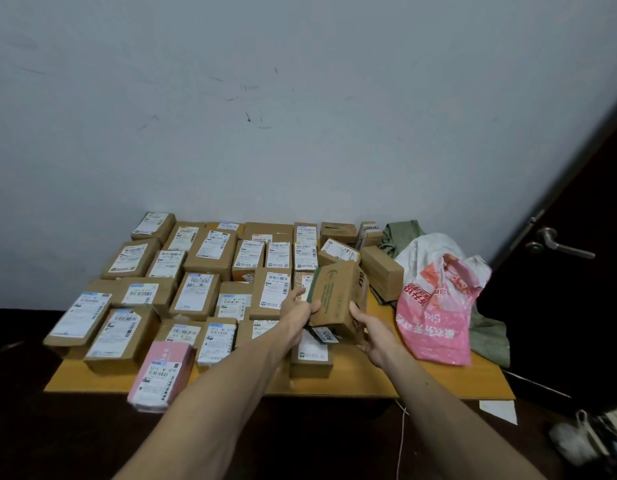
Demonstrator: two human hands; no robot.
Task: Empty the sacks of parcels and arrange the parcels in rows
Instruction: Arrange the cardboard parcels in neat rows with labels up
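Note:
Both hands hold a brown cardboard parcel with green print (336, 296) just above the right part of the wooden table (438, 382). My left hand (300, 311) grips its left side and my right hand (371, 329) grips its lower right corner. Several labelled cardboard parcels (196, 292) lie in rows over the table's left and middle. A pink parcel (163, 374) overhangs the front edge. A pink and white sack (438, 306) slumps at the right, with a green sack (400, 233) behind it.
A pale wall rises behind the table. A dark door with a metal lever handle (556, 245) stands at the right. A white cord (402, 441) hangs below the table's front edge. Clutter lies on the dark floor at lower right (584, 441).

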